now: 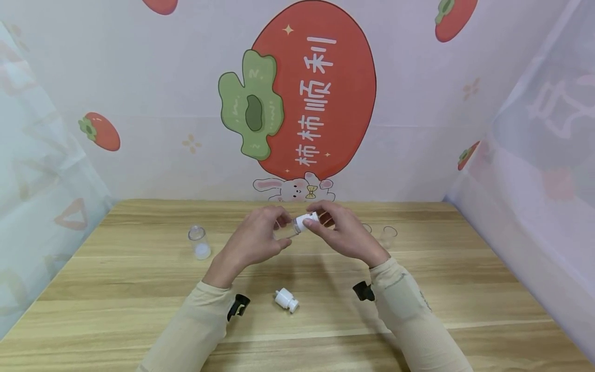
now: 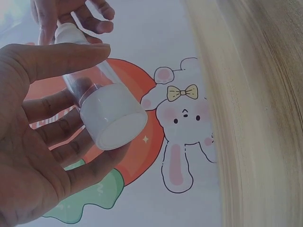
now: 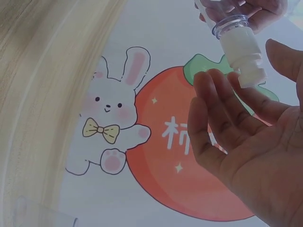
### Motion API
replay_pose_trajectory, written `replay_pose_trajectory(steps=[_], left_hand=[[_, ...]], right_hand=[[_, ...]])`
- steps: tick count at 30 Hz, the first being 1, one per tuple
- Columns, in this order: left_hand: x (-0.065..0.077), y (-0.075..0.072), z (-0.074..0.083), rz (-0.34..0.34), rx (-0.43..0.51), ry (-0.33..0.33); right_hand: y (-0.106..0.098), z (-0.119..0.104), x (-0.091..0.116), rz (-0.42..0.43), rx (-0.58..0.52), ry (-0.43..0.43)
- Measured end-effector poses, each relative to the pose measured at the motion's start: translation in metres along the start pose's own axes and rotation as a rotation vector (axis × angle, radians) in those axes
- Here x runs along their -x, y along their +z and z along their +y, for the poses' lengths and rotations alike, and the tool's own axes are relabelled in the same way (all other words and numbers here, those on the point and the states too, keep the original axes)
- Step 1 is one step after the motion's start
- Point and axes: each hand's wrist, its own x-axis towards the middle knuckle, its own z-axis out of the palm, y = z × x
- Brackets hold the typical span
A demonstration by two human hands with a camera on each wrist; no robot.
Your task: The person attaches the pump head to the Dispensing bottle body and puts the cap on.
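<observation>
My left hand [image 1: 253, 238] holds a clear pump bottle [image 2: 87, 75] tilted above the table, thumb across one side and fingers round the other. Its white inner base [image 2: 116, 116] faces the left wrist camera. At the bottle's far end sits a white pump top [image 3: 242, 47], pointing toward my right hand [image 1: 343, 233]. Around that pump top the right fingers are spread and loosely bent, with a gap between thumb and pump in the right wrist view. On the table nearer to me lies another white pump top [image 1: 285, 299].
A second clear bottle [image 1: 199, 242] with a white bottom is on the table at the left. Right of my hands, partly behind the right one, are clear cap-like pieces [image 1: 388, 236]. A printed curtain [image 1: 186, 170] stands along the table's back edge.
</observation>
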Motion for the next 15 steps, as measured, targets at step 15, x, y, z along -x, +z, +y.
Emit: replay_pose_trajectory(steps=[15], left_hand=[[-0.0007,-0.0011,-0.0024,0.012,0.011,0.007]], right_hand=[[-0.0024,0.0023,0.0004,-0.002,-0.097,-0.137]])
